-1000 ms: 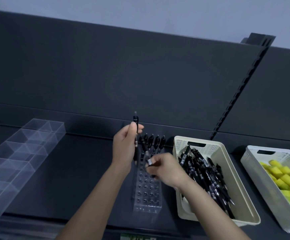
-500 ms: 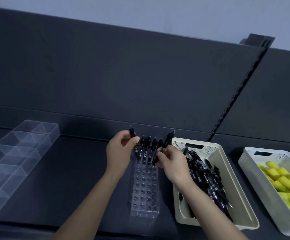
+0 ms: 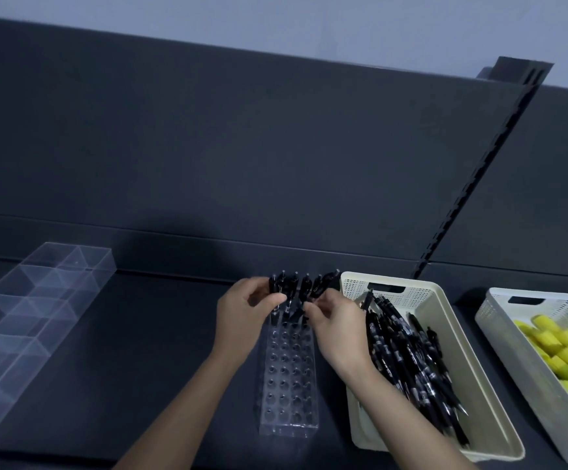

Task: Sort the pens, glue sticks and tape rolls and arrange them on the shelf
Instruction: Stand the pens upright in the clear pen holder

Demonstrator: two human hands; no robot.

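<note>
A: Where's the left hand (image 3: 245,312)?
B: At the 12 o'clock end of the clear acrylic pen rack (image 3: 287,378), thumb and fingers pinching an upright black pen (image 3: 272,285).
A: And the right hand (image 3: 338,322)?
B: Its fingers are curled by the standing pens (image 3: 306,284). It's blurred, so I cannot tell whether they clamp one.
A: The loose black pens (image 3: 408,354)?
B: In the cream perforated basket (image 3: 352,290), at the rack's 3 o'clock.

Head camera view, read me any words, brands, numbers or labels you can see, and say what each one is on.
No text is legible.
Pens in the cream basket: pale print on barrels, too blurred to read.
Glue sticks in the white basket: coloured labels, too blurred to read.
Clear pen rack: no markings visible.
</note>
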